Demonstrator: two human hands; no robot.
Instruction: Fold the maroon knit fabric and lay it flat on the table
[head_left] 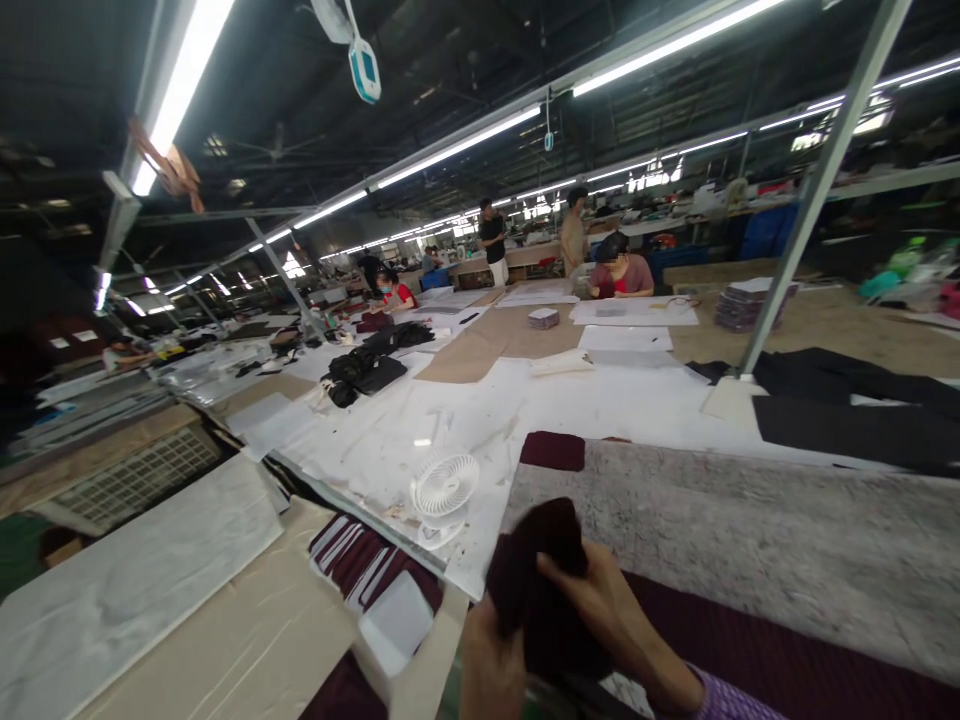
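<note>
- Nearest the camera: dark maroon fabric piece (540,625), bunched up between two bare hands, at the near left end of a mottled grey sheet (750,530). Cannot tell whether its lower edge touches anything beneath.
- Left hand (491,655): grip closed on the cloth's left side, little gap showing; fingers partly hidden and blurred.
- Right hand (604,595): grip pinched on the cloth's right side; thumb, by the look of it, laid across the near face, other fingers mostly behind.
- Handling, as a judgement: cloth this limp likely skews easily. Best held lightly and evenly, close to the edges, so neither side gets dragged out of line. Smoothing with the thumb should crease it less than squeezing.
- Pose: left hand rises steeply from the bottom edge of view. Right forearm slants in from lower right, purple patterned sleeve (731,695) pushed back from the wrist, hand aimed up and leftward. Hands near each other, the right a little higher in view.
- Around: small maroon piece (553,452) flat at the sheet's far left corner; ribbed maroon fabric (795,650) along its near side; white fan (446,485) on the white tabletop (487,405), beyond and left of the hands.
</note>
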